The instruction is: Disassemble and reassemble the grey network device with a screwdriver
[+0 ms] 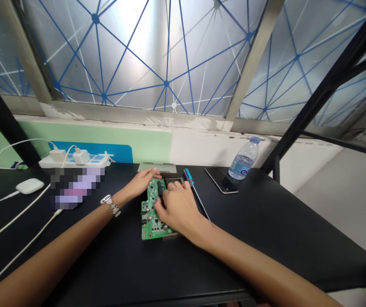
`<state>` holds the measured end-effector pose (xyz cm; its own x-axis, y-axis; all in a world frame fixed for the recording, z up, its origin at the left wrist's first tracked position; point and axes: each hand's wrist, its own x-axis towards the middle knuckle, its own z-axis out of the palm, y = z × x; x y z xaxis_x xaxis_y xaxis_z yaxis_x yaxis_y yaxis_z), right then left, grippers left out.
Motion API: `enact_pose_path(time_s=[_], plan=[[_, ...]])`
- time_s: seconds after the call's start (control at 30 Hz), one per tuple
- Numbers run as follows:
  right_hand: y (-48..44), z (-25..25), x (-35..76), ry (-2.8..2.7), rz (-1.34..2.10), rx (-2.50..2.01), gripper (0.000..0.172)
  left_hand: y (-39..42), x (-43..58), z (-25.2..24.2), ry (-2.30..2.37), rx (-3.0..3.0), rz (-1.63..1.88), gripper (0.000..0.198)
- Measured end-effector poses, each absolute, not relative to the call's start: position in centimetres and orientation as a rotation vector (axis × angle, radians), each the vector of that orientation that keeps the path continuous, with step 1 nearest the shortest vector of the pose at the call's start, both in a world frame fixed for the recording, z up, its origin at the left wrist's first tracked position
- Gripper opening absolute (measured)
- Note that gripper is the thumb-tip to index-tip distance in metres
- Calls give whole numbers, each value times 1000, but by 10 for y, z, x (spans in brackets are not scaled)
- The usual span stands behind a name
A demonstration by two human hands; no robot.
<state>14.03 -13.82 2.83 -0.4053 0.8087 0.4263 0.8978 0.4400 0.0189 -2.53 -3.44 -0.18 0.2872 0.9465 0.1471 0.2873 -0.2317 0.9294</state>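
A green circuit board (pixel 152 219) lies on the black desk in front of me, with a metal casing (pixel 171 236) partly visible under its right side. My left hand (pixel 142 181) rests at the board's far left edge, its fingers stretched out to the right. Over the board's right half, my right hand (pixel 183 207) has its fingers curled down and its thumb on the components. Its palm hides that part, so the exact grip is unclear. Just right of it lies a screwdriver (pixel 188 175) with a blue handle and a long shaft.
Behind the board is a grey metal plate (pixel 160 168). A phone (pixel 223 180) and a water bottle (pixel 243 160) stand to the right. On the left are a power strip (pixel 98 162), a white case (pixel 30 186), white cables and a blurred-out purple object (pixel 77 187).
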Motion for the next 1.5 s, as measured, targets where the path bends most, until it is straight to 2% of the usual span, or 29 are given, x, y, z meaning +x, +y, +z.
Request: enact_pose_path(time_s=[0.13,0.37,0.53,0.63,0.77,1.17,1.4,1.5], plan=[[-139,30,130,-2311,-279,-1427,31,-36,-23,5,1109,1625,1024,54],[-139,42,132,-2125,-61,-1344,34,-67,-25,40,831,1348,1326,46],[-138,45,149,-1928,82,-1168,33,-106,-24,45,587,1174,955,50],[-139,40,159,-1911,226,-1054,31,-117,-15,34,484,1122,846,45],[-139,35,166,-1951,351,-1002,32,-120,-5,24,463,1096,881,43],[-140,39,166,-1993,437,-989,34,-121,-6,31,621,1227,906,54],[-144,49,175,-1857,637,-1005,36,-123,-6,34,673,1309,890,51],[-150,54,177,-1836,731,-928,31,-124,-5,33,697,1333,925,48]])
